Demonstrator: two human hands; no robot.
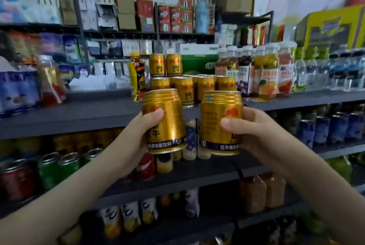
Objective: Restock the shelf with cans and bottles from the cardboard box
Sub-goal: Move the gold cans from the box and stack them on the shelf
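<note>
Landmark: we measure from the gold can stack (189,84) on the top shelf board (79,112) — a lower row with an upper pair (166,65) on its left end.
Left hand: our left hand (134,134) wraps the left can (164,120), thumb across the front, other fingers hidden behind it.
Right hand: our right hand (254,130) holds the right can (220,122) the same way, thumb in front, fingers curled round the back.
Where the cans are: in the air, in front of the stack and lower than it, side by side, a narrow gap between them.
Axis: both long axes near vertical, lids up; the left can leans slightly left at the top.
Key relation: the stack lies beyond and above our fingers, so we judge the cans must go up and forward. The bare lids of the lower row are at the stack's right end — the right hand looks the nearer to them.
Neighbours: juice bottles (262,71) just right of the stack, a yellow bottle (137,76) just left of it.
</note>
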